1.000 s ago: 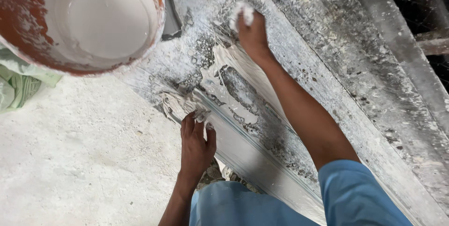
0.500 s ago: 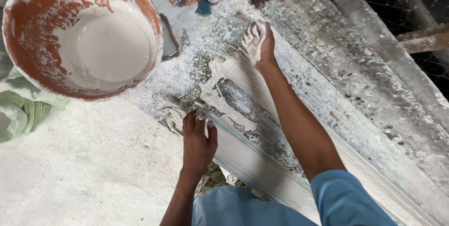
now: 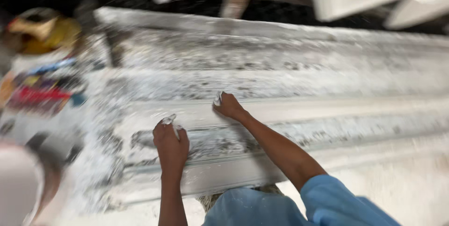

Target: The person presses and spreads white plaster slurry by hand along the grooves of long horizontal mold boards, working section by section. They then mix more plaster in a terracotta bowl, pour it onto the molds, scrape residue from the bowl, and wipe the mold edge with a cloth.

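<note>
Long ridged plaster moulding (image 3: 280,113), white, wet-smeared; left hand (image 3: 171,144), right hand (image 3: 229,106) pressing it, fingers curled, paste-coated; bucket (image 3: 23,184) blurred, cut off.

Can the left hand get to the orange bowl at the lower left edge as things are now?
Probably yes. The left hand rests on the plaster-coated moulding, and only bare, splattered surface lies between it and the bowl. Nothing blocks the way, though the picture is blurred.

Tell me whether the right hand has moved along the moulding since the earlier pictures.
Yes. The right hand has drawn back along the long plaster moulding and now lies close to the left hand.
</note>
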